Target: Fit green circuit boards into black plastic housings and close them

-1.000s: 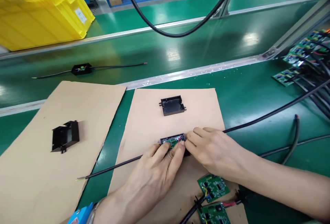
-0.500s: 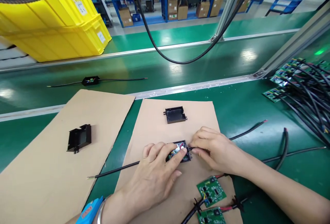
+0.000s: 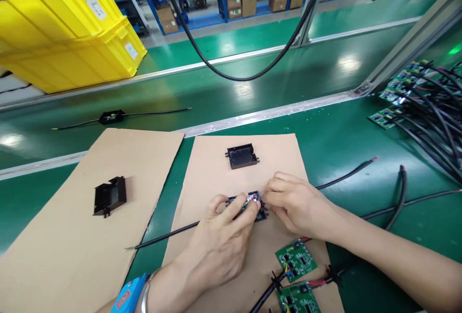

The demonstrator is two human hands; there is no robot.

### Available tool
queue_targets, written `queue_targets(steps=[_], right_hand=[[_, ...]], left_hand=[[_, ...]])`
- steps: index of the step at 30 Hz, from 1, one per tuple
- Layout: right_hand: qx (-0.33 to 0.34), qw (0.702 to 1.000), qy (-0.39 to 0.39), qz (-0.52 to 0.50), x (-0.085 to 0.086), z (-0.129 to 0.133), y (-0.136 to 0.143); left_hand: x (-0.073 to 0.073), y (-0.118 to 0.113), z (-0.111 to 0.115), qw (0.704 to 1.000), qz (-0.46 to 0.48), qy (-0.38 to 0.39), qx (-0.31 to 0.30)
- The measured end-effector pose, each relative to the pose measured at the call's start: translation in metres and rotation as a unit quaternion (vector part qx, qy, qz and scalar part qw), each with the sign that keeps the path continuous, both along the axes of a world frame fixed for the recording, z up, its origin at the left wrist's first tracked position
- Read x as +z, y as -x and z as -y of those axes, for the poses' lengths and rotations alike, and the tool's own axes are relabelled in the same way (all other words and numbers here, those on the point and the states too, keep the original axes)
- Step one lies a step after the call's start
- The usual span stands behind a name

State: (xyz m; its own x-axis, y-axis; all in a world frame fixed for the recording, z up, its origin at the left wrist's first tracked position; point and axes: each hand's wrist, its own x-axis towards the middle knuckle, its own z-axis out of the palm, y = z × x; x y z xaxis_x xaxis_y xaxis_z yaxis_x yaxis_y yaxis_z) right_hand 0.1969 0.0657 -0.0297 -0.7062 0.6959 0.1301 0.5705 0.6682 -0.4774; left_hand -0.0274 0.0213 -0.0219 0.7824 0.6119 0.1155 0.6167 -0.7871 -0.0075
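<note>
A small black case with a circuit board inside (image 3: 260,211) lies on the right cardboard sheet (image 3: 209,159). My left hand (image 3: 225,236) lies over it, thumb and fingers pressing on the board. At the case's right end my right hand (image 3: 296,205) pinches the black cable (image 3: 346,174), which runs out to the upper right. Another cable (image 3: 169,234) extends left from beneath my left hand. Above the hands sits a black case with nothing in it (image 3: 241,156). Two green boards with cables (image 3: 296,259) rest below my right hand.
Another black case (image 3: 110,196) is on the left cardboard sheet (image 3: 72,236). A cabled case (image 3: 111,117) lies beyond the metal rail. Yellow crates (image 3: 90,53) stand at upper left, a pile of cabled boards (image 3: 429,106) at right. A black cable (image 3: 241,79) hangs overhead.
The fingers of my left hand have shifted on the board, uncovering the case's left corner. My right hand stays at the right end, its fingers closer to the case. The whole view has shifted slightly.
</note>
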Motion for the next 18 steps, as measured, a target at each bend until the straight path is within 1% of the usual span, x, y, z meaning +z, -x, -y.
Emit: queue_targets(steps=[3,5,7,9,12,15,17,18], right_hand=[[0.002,1.0,0.023,-0.008,0.001,-0.001,-0.007],[0.003,0.999,0.036,0.005,0.005,-0.003,-0.015],[-0.001,0.999,0.043,0.03,0.011,-0.006,-0.024],[-0.006,0.997,0.05,0.058,0.015,-0.009,-0.032],[-0.014,0.994,0.058,0.087,0.017,-0.013,-0.039],[-0.007,0.995,0.041,0.095,0.017,-0.01,-0.041],[-0.014,0.995,0.032,0.092,0.019,-0.009,-0.045],[-0.025,0.996,0.029,0.087,0.022,-0.011,-0.048]], left_hand=[[0.008,0.009,-0.005,0.997,0.051,0.053,0.036],[0.016,0.018,-0.008,0.991,0.079,0.07,0.079],[0.025,0.027,-0.01,0.984,0.083,0.088,0.133],[0.029,0.034,-0.011,0.975,0.058,0.126,0.175],[0.027,0.041,-0.012,0.964,0.013,0.177,0.198],[0.02,0.044,-0.01,0.964,0.001,0.183,0.195],[0.022,0.046,-0.008,0.963,0.008,0.18,0.201],[0.025,0.048,-0.009,0.961,0.013,0.179,0.211]])
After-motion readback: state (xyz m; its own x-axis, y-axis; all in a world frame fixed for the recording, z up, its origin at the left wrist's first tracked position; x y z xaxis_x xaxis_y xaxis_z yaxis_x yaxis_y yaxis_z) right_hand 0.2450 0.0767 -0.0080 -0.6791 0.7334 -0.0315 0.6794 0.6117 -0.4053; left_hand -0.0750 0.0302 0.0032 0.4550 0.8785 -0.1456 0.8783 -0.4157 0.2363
